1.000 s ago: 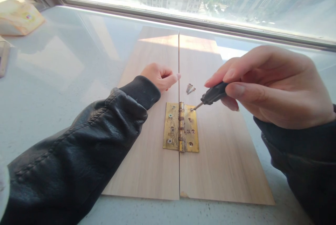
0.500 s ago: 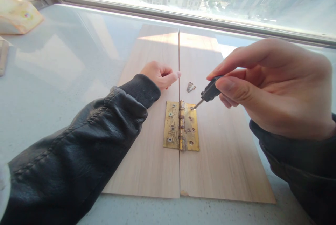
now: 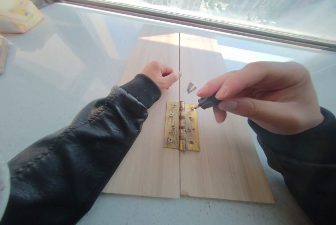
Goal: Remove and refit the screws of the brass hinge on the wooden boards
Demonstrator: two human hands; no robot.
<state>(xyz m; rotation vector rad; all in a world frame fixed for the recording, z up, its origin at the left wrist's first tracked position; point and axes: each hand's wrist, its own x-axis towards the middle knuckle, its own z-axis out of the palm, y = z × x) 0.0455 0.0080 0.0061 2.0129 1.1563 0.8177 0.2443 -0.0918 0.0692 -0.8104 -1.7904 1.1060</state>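
Observation:
A worn brass hinge point(image 3: 182, 127) lies open across the seam of two pale wooden boards. Screws sit in its left leaf; three lower holes show in the right leaf. My right hand point(image 3: 265, 97) grips the black handle of a small screwdriver point(image 3: 208, 102), tilted low, its tip at the top hole of the right leaf. A screw head seems to be there, too small to be sure. My left hand point(image 3: 161, 75) rests curled in a loose fist on the left board point(image 3: 143, 155), thumb side near the seam. Loose screws point(image 3: 191, 87) lie on the right board point(image 3: 223, 169) above the hinge.
The boards lie on a pale speckled surface point(image 3: 65, 88) beneath a window frame point(image 3: 157, 14). At the far left are a yellowish block-like object point(image 3: 19, 14) and the end of a brownish item point(image 3: 3, 55). Sunlight falls across the boards' far ends.
My right hand has come lower and turned, tipping the screwdriver flatter while its tip stays at the top right hole. My left hand has stayed in place.

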